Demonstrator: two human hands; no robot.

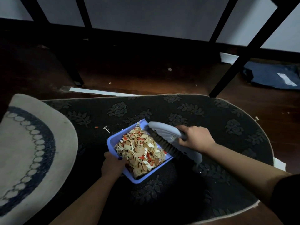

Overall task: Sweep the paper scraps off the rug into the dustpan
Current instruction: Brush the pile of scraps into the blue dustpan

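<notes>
**Scraps gathered in the dustpan on the dark rug**

While the blue rectangular plastic dustpan (113, 140) sits on the dark oval rug with the raised rose and leaf pattern (203, 111), it is gripped at its near-left corner by the left hand (113, 165), the thumb hooked over the rim and the other fingers hidden beneath. A heaped pile of torn tan, white and red paper scraps (141, 151) is held inside the dustpan. The grey plastic hand brush with dark bristles (164, 135) is clasped round its handle by the right hand (196, 138), fingers curled closed on it, and the bristles are laid against the dustpan's open right edge, touching the pile. A few loose scraps (103, 127) are seen on the rug just beyond the dustpan's far-left corner. A cream round mat with a dark blue ring border (29, 151) is overlapped onto the rug at the left. Beyond the rug, dark wooden floor (146, 75) is crossed by black furniture legs (240, 62), and a dark blue cloth (272, 75) is laid at the far right
</notes>
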